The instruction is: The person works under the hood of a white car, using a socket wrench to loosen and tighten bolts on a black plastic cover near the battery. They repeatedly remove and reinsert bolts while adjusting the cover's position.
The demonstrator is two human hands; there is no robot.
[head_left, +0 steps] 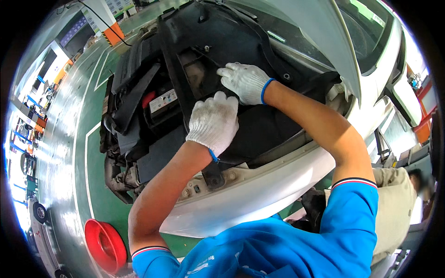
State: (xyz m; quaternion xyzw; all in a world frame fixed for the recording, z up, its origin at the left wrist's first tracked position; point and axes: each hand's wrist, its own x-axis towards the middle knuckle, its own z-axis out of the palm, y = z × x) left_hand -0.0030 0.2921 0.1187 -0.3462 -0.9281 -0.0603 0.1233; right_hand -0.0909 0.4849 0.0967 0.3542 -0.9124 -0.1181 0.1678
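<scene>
Both my hands wear white knit gloves over a car's open engine bay. My left hand [212, 121] is closed, palm down, beside a long black strut [171, 69], its fingertips hidden against the black plastic cover [245, 32]. My right hand [243, 82], higher and to the right, has bent fingers at the cover by a recessed opening [194, 72]; what they hold is unclear. Left of the strut sit a battery [162, 101] and a red terminal cap [148, 98].
A red basin [105, 245] stands on the green floor at lower left. The white fender [245, 197] runs below my arms; the raised hood [343, 46] is at upper right. A person [394, 208] in khaki is at lower right. An orange-based pillar [112, 33] stands behind.
</scene>
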